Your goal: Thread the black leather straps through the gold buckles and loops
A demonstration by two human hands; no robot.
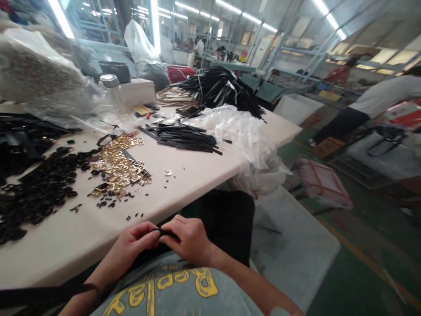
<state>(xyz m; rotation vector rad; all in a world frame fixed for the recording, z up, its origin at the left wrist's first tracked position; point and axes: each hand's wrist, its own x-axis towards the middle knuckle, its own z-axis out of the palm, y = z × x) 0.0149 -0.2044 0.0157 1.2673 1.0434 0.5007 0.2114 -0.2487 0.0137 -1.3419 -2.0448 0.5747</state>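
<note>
My left hand (133,245) and my right hand (189,239) meet just below the edge of the white table (197,171), over my lap. Both pinch a small black piece (166,231) between their fingertips; its shape is mostly hidden by my fingers. On the table in front lie a heap of gold metal buckles (120,166) and a spread of small black rings (46,184). A few tiny black bits (134,216) lie near the table edge, closest to my left hand.
A bundle of black strips (184,138) and crumpled clear plastic (243,131) lie further back. A larger pile of black straps (220,87) sits at the far end. Plastic bags (36,70) stand at left. A person in white (378,103) bends over at right.
</note>
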